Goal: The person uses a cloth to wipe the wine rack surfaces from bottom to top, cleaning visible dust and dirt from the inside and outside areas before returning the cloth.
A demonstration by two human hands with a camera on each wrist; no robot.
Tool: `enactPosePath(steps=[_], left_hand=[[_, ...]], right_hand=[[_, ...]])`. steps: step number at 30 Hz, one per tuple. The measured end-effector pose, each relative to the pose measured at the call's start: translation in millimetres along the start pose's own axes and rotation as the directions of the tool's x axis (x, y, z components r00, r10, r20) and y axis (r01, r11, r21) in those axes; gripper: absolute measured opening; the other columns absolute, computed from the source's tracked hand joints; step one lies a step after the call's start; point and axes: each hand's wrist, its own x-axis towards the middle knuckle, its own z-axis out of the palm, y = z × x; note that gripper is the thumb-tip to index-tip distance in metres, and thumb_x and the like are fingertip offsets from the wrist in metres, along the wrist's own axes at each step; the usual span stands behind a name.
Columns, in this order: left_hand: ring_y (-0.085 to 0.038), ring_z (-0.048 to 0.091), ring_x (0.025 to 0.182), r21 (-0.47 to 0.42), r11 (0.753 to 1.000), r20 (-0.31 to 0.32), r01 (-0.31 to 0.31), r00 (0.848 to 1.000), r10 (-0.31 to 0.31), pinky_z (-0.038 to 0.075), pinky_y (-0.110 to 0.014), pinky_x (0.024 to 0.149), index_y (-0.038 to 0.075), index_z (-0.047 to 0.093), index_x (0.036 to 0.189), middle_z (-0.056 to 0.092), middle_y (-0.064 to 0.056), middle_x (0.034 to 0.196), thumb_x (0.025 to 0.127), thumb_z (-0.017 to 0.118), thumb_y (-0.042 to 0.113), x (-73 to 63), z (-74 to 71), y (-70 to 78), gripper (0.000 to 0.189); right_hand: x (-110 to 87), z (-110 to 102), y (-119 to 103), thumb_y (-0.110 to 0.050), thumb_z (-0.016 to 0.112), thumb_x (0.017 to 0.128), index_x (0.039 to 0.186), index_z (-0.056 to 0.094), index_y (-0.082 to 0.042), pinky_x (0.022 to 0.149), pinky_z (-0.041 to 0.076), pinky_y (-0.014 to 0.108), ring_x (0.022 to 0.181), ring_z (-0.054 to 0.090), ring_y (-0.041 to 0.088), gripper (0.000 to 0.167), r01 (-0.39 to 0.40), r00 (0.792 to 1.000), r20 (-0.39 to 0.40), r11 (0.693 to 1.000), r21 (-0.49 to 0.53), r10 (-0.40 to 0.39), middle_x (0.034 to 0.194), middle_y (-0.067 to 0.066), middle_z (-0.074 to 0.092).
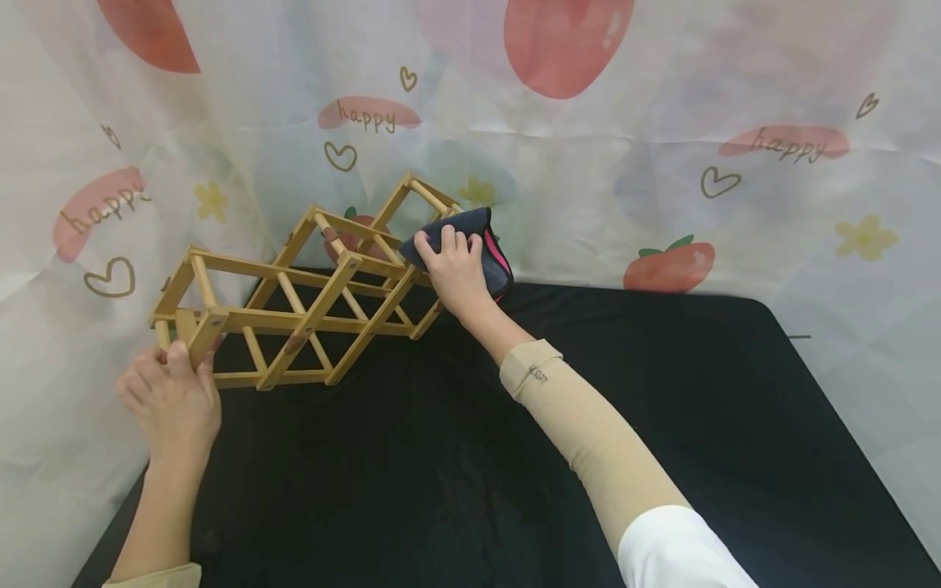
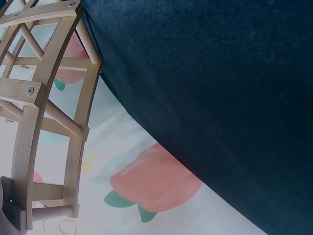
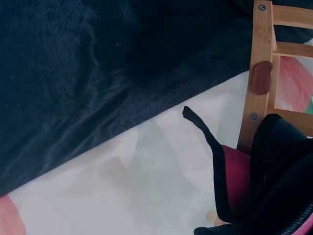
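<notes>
A folding wooden wine rack (image 1: 319,305) of crossed slats and round dowels stands opened out at the left of the table. My left hand (image 1: 175,400) grips its near left end, thumb and fingers around the end slats. At the far right end, my right hand (image 1: 459,273) holds a dark blue cloth (image 1: 470,220) with black edging and a pink underside against the rack. The cloth hides that end's slats. The right wrist view shows the cloth's folds (image 3: 274,186) bunched beside a slat with a brown patch (image 3: 261,84).
A black cover (image 1: 588,425) spreads over the table, its right edge slanting toward the front. Close behind the rack hangs a pale curtain (image 1: 588,180) printed with strawberries, hearts and flowers.
</notes>
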Motion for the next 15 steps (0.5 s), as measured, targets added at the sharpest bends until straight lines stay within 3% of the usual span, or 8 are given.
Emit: enactPosePath(steps=[15], left_hand=[[-0.046,0.027,0.092,-0.006,1.0,-0.021,0.022,1.0,-0.022,0.017,-0.057,0.083,0.0,0.03,0.105,0.03,-0.029,0.098,0.094,0.046,0.014,0.5,1.0,3.6,0.024]], right_hand=[[-15.7,4,-1,-0.018,0.06,0.087,0.108,0.051,-0.012,0.075,0.038,0.045,0.076,0.05,0.029,0.024,0.049,0.997,-0.062,0.994,0.095,-0.043,0.093,0.016,0.049]])
